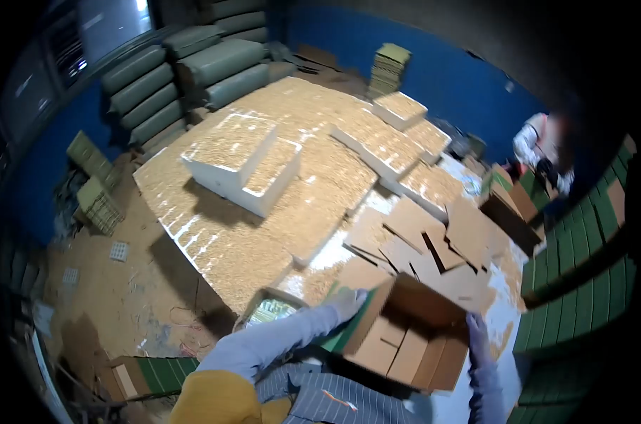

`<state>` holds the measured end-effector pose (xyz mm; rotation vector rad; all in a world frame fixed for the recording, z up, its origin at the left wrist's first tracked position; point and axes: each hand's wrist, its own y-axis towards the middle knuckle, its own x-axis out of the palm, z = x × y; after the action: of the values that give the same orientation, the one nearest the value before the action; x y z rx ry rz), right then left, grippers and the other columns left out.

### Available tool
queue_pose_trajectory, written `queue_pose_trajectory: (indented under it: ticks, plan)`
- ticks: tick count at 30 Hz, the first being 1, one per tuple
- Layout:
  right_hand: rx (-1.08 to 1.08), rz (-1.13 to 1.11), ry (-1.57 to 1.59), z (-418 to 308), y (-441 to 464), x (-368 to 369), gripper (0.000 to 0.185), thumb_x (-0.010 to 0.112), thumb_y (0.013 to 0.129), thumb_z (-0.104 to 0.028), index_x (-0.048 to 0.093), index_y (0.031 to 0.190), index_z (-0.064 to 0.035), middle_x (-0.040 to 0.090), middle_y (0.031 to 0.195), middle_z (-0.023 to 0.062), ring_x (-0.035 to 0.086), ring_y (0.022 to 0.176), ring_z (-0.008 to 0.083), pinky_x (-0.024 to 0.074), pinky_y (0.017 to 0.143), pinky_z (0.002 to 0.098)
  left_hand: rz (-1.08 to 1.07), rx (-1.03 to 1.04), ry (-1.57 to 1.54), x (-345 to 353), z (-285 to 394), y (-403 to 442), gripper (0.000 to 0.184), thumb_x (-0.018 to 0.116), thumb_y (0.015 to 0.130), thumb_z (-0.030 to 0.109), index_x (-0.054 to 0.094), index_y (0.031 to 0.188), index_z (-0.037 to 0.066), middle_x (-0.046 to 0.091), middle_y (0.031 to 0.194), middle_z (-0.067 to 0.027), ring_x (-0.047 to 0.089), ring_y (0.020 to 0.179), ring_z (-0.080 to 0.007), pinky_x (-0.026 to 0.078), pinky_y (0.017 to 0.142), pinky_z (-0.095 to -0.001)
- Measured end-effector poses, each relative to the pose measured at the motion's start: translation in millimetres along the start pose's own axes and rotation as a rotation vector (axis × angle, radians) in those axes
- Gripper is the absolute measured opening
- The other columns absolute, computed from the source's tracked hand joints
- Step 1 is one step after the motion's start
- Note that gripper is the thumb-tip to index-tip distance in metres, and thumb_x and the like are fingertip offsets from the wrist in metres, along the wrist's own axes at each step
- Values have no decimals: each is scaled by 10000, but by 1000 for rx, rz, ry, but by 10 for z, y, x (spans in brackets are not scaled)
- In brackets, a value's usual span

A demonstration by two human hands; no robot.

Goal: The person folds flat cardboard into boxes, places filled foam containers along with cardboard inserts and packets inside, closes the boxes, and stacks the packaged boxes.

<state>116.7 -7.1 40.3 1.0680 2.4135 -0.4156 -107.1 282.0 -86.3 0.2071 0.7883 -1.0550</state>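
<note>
An open, empty cardboard box (pixel 398 346) with brown inner walls and a green outer flap tilts in front of my body at the table's near edge. On its left side, my left hand (pixel 349 304) is closed on the green flap. My right hand (pixel 476 328) is closed on the box's right rim, its fingers partly hidden. Flat cardboard sheets (pixel 412 233) lie loosely on the table just beyond the box. Left of the box, a small open carton (pixel 271 308) holds green and white packets beside my left forearm.
Wooden sticks cover the table (pixel 264 240), with filled white trays (pixel 264 191) on it. Green boxes (pixel 582 247) are stacked at the right. Another person (pixel 544 145) handles a box at the back right. Sacks (pixel 221 63) are piled at the back left.
</note>
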Motion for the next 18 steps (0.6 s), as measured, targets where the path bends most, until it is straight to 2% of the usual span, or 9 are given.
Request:
queue_pose_trajectory:
  ticks: [2,3,6,7,8,11,13,15,18]
  plan:
    - [108,72,109,50,-81,-27,207,511,952,-190,592,1031,-16,580,894,11,502,814,94,417,742,257,96,-170,-377,-874,346,-341,514,410,989,333,392,1398,21,504,1290,-292,502,1205,-387,308,1090,-390]
    - [75,63,149,207,-116,-52,217,500,957,-193,595,1038,-15,587,891,14,512,817,88,421,743,252,641,121,-615,-839,-116,-117,530,465,981,269,337,1417,-5,436,1365,-276,443,1276,-356,307,1095,-379]
    - [58,83,206,358,-214,-51,223,496,958,-190,601,1043,-13,595,886,17,522,816,82,425,739,247,1344,51,-1055,-2407,-613,48,538,447,986,119,233,1461,-14,337,1456,-194,375,1331,-278,350,1085,-380]
    - [72,98,210,311,-227,-28,220,498,955,-187,602,1042,-13,596,885,17,522,813,82,425,736,246,1517,-32,-992,-2776,-679,-1,747,520,968,408,151,1482,10,322,1472,-174,373,1301,-287,303,1090,-359]
    - [81,113,210,270,-225,-8,218,501,953,-184,603,1041,-13,596,883,17,522,811,82,425,734,245,1607,-154,-937,-3059,-817,52,794,536,944,430,127,1483,15,307,1474,-186,369,1303,-296,309,1084,-371]
    - [108,142,199,187,-227,4,211,509,946,-175,606,1039,-13,598,880,17,523,803,82,425,727,243,1557,-600,-813,-3536,-1177,348,936,586,873,495,55,1488,29,261,1482,-221,356,1310,-324,325,1068,-408]
    - [124,156,201,171,-235,17,206,515,941,-170,608,1037,-13,599,877,16,523,798,82,425,722,241,1461,-809,-785,-3650,-1274,526,1033,620,826,539,7,1491,39,231,1488,-244,348,1314,-343,336,1057,-433]
    - [140,168,203,155,-235,30,202,520,937,-164,609,1035,-13,600,874,16,523,793,82,425,718,240,1400,-910,-796,-3722,-1290,629,1130,653,778,582,-40,1494,48,200,1493,-267,339,1318,-362,347,1047,-457]
    - [152,187,205,188,-295,22,195,528,930,-155,612,1033,-12,602,871,16,523,785,82,426,711,237,1358,-840,-973,-3765,-1240,641,1278,703,707,648,-112,1498,62,154,1501,-302,327,1325,-390,363,1030,-494]
